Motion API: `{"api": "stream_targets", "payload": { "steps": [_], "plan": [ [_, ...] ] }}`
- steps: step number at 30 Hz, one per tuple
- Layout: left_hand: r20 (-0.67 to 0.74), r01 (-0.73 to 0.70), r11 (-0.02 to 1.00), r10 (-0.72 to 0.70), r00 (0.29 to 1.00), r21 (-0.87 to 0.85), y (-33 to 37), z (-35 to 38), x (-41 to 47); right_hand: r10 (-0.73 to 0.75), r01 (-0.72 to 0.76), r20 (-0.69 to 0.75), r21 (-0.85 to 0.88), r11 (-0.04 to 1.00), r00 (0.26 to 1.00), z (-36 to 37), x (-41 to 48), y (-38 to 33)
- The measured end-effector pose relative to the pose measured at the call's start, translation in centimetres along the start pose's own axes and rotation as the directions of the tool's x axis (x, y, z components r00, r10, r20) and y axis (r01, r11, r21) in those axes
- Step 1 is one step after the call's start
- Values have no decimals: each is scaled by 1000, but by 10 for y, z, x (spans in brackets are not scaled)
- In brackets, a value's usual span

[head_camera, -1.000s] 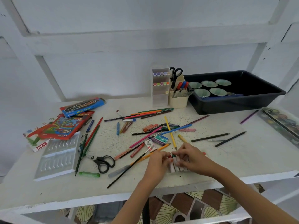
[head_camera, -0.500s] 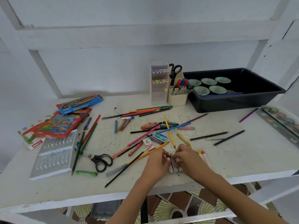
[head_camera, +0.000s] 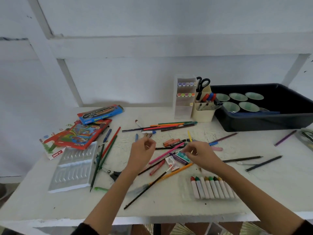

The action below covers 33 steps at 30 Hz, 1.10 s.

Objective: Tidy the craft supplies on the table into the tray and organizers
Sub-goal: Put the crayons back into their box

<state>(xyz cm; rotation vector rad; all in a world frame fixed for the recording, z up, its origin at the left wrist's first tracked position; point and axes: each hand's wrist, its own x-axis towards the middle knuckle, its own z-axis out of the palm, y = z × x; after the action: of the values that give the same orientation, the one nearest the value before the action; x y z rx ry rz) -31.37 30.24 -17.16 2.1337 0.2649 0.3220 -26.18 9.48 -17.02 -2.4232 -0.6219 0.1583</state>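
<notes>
My left hand (head_camera: 143, 154) hovers over the middle of the table (head_camera: 271, 187). Its fingers are curled in, with the thumb at the fingertips, and I cannot tell whether anything is pinched there. My right hand (head_camera: 200, 156) is near it, fingers bent down onto the teal box (head_camera: 182, 156) in the heap of pencils (head_camera: 171, 127). I cannot tell whether I grip the box or only touch it.

Near the front edge, beside my right forearm, a clear case (head_camera: 185, 192) holds a row of crayons (head_camera: 211, 188), their tips pointing away from me. At the back right, the black tray (head_camera: 264, 122) holds pale green cups (head_camera: 238, 96), five that I can count, and a blue strip along its near wall. Just beside its left end stands the cream cup (head_camera: 202, 114), with scissors (head_camera: 202, 85) and a few markers upright in it. Next to that is the clear rack (head_camera: 183, 109), with two rows of marker caps showing. At the left lies a white moulded insert (head_camera: 72, 168), with paint boxes (head_camera: 100, 113) behind it.
</notes>
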Motion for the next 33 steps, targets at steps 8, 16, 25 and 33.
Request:
{"api": "stream_targets", "payload": {
  "steps": [8, 16, 25, 33],
  "plan": [
    [-72, 60, 989, -51, 996, 132, -68, -44, 124, 7, 5, -79, 149, 989, 997, 54, 119, -22],
    [250, -157, 879, 44, 967, 451, -117, -26, 182, -72, 73, -28, 51, 996, 997, 90, 163, -14],
    [109, -256, 927, 235, 966, 273, -115, -25, 185, -49, 57, -81, 102, 993, 996, 76, 153, -14],
    [-77, -169, 979, 160, 984, -115, -51, -35, 136, 232, -57, -141, 733, 678, 962, 30, 113, -19]
  ]
}}
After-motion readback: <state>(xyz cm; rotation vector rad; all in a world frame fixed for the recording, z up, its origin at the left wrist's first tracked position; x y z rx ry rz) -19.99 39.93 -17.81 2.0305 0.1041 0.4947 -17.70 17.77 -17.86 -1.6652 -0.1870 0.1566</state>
